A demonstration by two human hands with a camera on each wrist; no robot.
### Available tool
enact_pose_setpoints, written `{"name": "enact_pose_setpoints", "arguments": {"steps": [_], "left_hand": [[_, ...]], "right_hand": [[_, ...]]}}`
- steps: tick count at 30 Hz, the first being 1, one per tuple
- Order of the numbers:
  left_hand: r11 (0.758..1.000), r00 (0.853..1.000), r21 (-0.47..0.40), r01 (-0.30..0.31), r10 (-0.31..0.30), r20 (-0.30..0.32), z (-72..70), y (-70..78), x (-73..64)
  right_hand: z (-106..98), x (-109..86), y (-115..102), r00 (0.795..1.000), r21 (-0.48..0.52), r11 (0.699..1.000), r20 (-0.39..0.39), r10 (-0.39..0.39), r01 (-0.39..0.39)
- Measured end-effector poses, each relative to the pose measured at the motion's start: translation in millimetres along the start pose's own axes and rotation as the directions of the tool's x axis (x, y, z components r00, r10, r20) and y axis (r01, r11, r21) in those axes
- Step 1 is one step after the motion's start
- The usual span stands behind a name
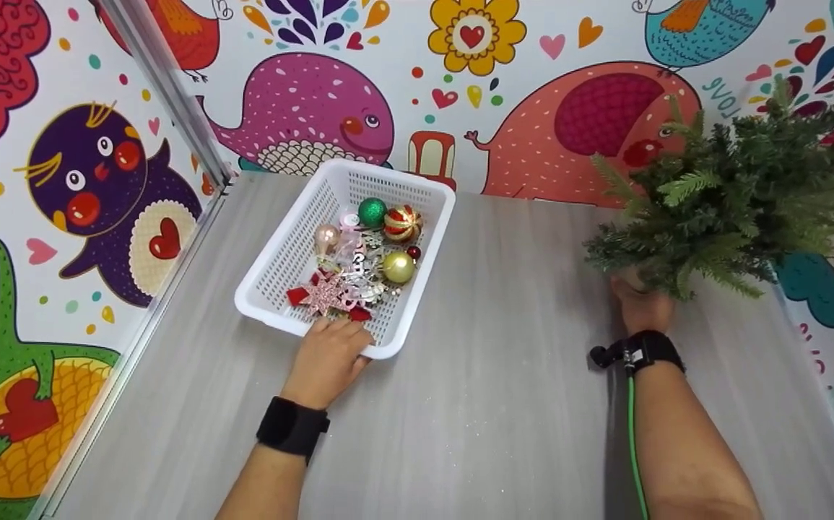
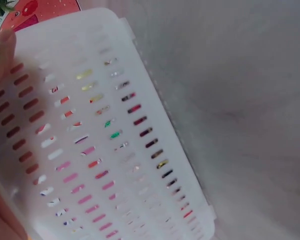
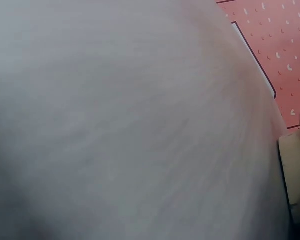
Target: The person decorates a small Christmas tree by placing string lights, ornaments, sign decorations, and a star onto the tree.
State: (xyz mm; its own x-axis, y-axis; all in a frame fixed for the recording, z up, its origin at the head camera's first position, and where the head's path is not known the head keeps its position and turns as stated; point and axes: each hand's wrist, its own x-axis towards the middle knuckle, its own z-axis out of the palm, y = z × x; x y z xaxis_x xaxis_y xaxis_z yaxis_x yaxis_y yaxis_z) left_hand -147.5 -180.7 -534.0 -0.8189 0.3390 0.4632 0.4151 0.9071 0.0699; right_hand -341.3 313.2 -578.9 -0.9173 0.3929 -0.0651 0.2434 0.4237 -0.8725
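Observation:
My left hand (image 1: 330, 361) grips the near rim of a white plastic basket (image 1: 258, 289), fingers over the edge. In the left wrist view the thumb (image 2: 2, 55) lies against the slotted wall of the basket (image 2: 65, 50). Inside it are a pink glitter star (image 1: 324, 291), a green ball (image 1: 372, 212), a gold ball (image 1: 398, 267), a striped red-gold ornament (image 1: 402, 224) and other decorations. My right hand (image 1: 644, 303) holds a small artificial Christmas tree (image 1: 720, 195) low down; branches hide its fingers. A pale, wood-like base (image 3: 295, 170) shows beside a fingertip in the right wrist view.
Both things are on a grey wood-grain table (image 1: 489, 404). Cartoon-printed panels (image 1: 445, 130) stand along the back and sides, with a metal edge strip (image 1: 171, 289) at the left. A green cable (image 1: 633, 440) runs along the right forearm.

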Motion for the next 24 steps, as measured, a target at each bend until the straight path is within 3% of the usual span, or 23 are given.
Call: {"name": "enact_pose_setpoints", "arguments": {"steps": [6,14,22,24], "left_hand": [[1.000,1.000,0.027,0.011,-0.010,-0.014,2.2,6.1,1.4],[0.997,0.999,0.056,0.046,-0.048,0.021,4.2,19.1,5.3],[0.993,0.997,0.098,0.069,-0.072,0.028,5.2,32.3,7.7],[0.992,0.997,0.106,0.073,-0.076,0.020,5.6,35.5,8.9]], "right_hand": [[-4.5,-6.2,-0.5,0.996,-0.163,0.984,0.048,0.076,-0.068],[-7.8,-19.7,2.8,1.000,0.013,1.000,0.018,0.017,-0.017],[-7.4,-43.5,6.8,0.994,-0.089,0.992,0.048,0.097,-0.092],[-6.7,-47.8,6.0,0.995,-0.029,0.997,0.056,0.079,-0.078]]}}
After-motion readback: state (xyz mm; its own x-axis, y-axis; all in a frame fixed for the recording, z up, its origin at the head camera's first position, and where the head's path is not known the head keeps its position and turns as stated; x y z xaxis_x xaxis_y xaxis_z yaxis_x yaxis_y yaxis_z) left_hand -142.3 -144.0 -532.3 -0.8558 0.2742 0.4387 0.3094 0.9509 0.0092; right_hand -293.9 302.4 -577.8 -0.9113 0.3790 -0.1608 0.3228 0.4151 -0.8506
